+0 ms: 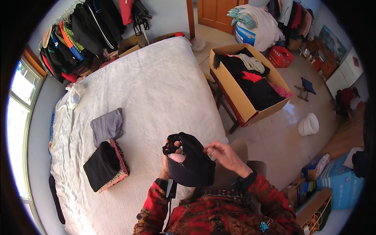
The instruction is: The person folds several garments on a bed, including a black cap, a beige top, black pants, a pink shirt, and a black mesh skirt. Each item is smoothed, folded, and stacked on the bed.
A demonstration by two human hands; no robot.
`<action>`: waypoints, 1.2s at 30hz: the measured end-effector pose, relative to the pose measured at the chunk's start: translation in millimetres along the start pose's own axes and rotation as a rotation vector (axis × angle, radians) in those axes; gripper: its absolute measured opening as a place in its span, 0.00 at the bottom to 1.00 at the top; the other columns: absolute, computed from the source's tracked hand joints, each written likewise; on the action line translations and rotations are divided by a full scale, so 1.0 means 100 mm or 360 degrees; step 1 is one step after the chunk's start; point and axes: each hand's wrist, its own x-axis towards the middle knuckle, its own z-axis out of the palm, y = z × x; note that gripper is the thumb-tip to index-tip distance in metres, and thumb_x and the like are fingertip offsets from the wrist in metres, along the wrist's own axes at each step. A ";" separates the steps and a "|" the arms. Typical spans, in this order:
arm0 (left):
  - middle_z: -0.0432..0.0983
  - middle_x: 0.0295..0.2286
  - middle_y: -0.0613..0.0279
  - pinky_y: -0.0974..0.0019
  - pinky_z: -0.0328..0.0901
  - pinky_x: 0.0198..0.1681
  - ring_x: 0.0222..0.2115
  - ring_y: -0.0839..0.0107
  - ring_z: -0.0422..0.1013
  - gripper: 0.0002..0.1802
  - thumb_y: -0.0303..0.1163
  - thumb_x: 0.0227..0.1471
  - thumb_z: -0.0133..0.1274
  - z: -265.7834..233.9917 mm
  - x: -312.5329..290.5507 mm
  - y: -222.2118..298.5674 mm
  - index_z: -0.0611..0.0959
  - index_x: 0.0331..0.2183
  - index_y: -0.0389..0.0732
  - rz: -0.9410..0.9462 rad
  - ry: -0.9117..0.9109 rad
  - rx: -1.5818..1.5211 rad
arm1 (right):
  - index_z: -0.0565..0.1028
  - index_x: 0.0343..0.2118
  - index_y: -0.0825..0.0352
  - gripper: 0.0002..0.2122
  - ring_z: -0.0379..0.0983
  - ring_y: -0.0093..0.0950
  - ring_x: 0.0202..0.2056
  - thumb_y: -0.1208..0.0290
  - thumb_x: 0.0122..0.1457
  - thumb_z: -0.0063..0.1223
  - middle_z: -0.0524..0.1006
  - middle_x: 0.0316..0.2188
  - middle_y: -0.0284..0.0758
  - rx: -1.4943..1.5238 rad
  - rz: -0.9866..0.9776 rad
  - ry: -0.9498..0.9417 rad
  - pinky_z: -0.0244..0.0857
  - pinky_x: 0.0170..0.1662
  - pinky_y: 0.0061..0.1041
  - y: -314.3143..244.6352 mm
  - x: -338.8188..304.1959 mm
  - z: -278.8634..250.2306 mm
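Black garment (194, 164) in both hands, clothes-filled cardboard box (235, 94) nearby

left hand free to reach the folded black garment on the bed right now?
Probably not yet: the left hand is gripping a black garment with the right hand. The path to the folded black garment looks clear.

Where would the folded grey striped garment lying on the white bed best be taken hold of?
Grip the folded grey striped garment by its near short edge, coming from the person's side of the white bed. It lies flat as a neat rectangle, apart from the folded black garment with the patterned edge, so sliding fingers under that edge probably keeps the fold together.
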 end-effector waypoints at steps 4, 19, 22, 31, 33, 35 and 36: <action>0.76 0.41 0.58 0.64 0.69 0.46 0.43 0.65 0.72 0.26 0.50 0.62 0.42 -0.20 0.09 -0.07 0.69 0.54 0.44 0.0190 0.0063 0.0093 | 0.59 0.59 0.72 0.39 0.62 0.39 0.57 0.48 0.53 0.60 0.65 0.54 0.47 -0.0256 -0.0099 -0.0526 0.57 0.59 0.34 -0.38 -0.20 0.25; 0.77 0.35 0.64 0.70 0.69 0.37 0.34 0.74 0.74 0.14 0.25 0.53 0.51 -0.01 -0.03 0.07 0.79 0.43 0.39 0.0134 0.0827 0.1148 | 0.72 0.49 0.73 0.19 0.74 0.27 0.43 0.73 0.54 0.60 0.78 0.42 0.36 0.0925 0.0238 0.0160 0.67 0.50 0.25 -0.17 -0.10 -0.24; 0.77 0.37 0.60 0.69 0.72 0.39 0.36 0.72 0.75 0.14 0.26 0.55 0.49 -0.22 -0.19 0.27 0.76 0.45 0.36 -0.0163 0.0683 0.1196 | 0.69 0.51 0.70 0.19 0.73 0.30 0.47 0.74 0.56 0.56 0.75 0.46 0.37 0.1323 0.0267 0.0561 0.68 0.52 0.31 0.01 -0.09 -0.55; 0.66 0.53 0.54 0.59 0.62 0.54 0.53 0.63 0.65 0.32 0.49 0.61 0.45 -0.29 -0.28 0.23 0.63 0.59 0.38 -0.0038 0.0716 0.1241 | 0.68 0.54 0.69 0.20 0.73 0.33 0.49 0.65 0.61 0.48 0.74 0.50 0.40 0.1850 0.0041 0.0384 0.67 0.54 0.36 0.42 -0.06 -0.93; 0.52 0.62 0.50 0.54 0.51 0.62 0.63 0.60 0.51 0.40 0.57 0.61 0.39 -0.12 -0.12 0.16 0.55 0.63 0.39 0.0066 0.0472 0.1397 | 0.68 0.54 0.69 0.20 0.73 0.34 0.49 0.65 0.62 0.48 0.74 0.51 0.40 0.1771 0.0073 0.0395 0.67 0.54 0.37 0.37 -0.05 -0.88; 0.48 0.64 0.52 0.50 0.47 0.64 0.64 0.58 0.46 0.44 0.62 0.60 0.36 0.06 0.08 0.04 0.51 0.64 0.42 0.0171 0.0281 0.1428 | 0.70 0.53 0.68 0.19 0.73 0.34 0.49 0.64 0.62 0.48 0.74 0.50 0.39 0.1776 0.0014 0.0272 0.67 0.55 0.37 0.29 -0.09 -0.78; 0.48 0.64 0.53 0.49 0.46 0.64 0.64 0.59 0.45 0.44 0.64 0.59 0.34 0.16 0.18 -0.04 0.50 0.65 0.44 0.0191 0.0260 0.1381 | 0.71 0.52 0.68 0.18 0.73 0.34 0.49 0.64 0.62 0.47 0.75 0.49 0.39 0.1545 0.0049 0.0478 0.67 0.54 0.36 0.26 -0.12 -0.72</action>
